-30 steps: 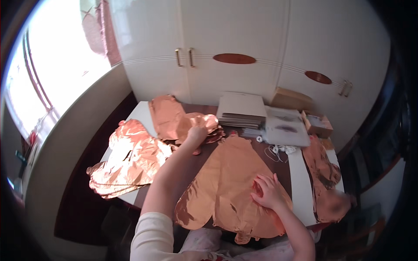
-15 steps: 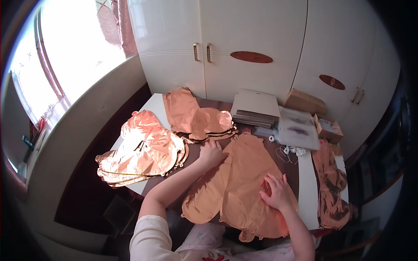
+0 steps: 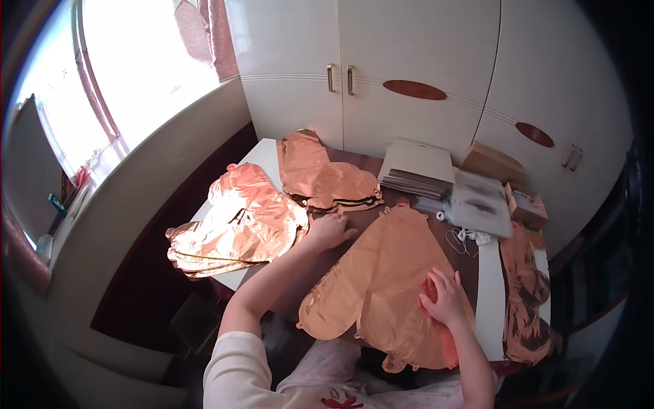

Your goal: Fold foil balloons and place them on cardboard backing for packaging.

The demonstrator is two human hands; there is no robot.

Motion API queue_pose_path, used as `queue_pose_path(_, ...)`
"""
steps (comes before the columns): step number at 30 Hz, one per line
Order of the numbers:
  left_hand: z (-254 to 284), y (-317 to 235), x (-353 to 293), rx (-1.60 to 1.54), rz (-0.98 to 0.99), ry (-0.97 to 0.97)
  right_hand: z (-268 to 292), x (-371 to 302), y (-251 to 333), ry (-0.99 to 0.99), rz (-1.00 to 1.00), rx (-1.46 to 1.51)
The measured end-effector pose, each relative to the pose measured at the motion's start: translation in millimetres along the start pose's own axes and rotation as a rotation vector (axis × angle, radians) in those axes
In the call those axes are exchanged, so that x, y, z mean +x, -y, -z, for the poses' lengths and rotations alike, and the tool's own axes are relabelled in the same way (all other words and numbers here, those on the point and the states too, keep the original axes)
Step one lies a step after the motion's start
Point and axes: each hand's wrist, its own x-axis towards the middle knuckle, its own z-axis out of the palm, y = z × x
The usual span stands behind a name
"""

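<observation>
Flat, uninflated rose-gold foil balloons lie on the table in front of me. My right hand (image 3: 444, 298) rests with fingers spread on the wide front foil balloon (image 3: 398, 286), whose surface reflects it in red. Farther off, my left hand (image 3: 330, 230) reaches between the shiny left pile of foil balloons (image 3: 238, 218) and the far pile of foil balloons (image 3: 327, 180). Its thumb points right, apart from the fingers. Those fingertips sit by the far pile's near edge and are partly hidden; nothing shows in the hand.
A stack of grey-white boards (image 3: 417, 167) stands at the back, beside a clear plastic packet (image 3: 480, 204), white string (image 3: 470, 237) and a small open box (image 3: 526, 206). More copper foil (image 3: 524, 293) lies along the right edge. A cabinet (image 3: 415, 41) rises behind the table.
The whole view has shifted, so the table sits farther right in it. My left hand has moved left, away from the front balloon. My right hand stays on that balloon.
</observation>
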Motion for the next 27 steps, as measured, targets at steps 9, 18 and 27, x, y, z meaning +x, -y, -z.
queue_pose_path(9, 26.1, 19.9, -120.5, -0.183, -0.069, -0.215, -1.0, 2.7, -0.7, 0.000, -0.017, 0.059)
queue_pose_path(18, 54.6, 115.3, -242.6, 0.378, 0.678, 0.137, -0.5, 3.1, 3.3, 0.025, -0.025, 0.068)
queue_pose_path(27, 23.5, 173.2, -254.0, 0.304, 0.532, -0.135, -0.3, 1.1, 2.4, 0.019, -0.022, 0.045)
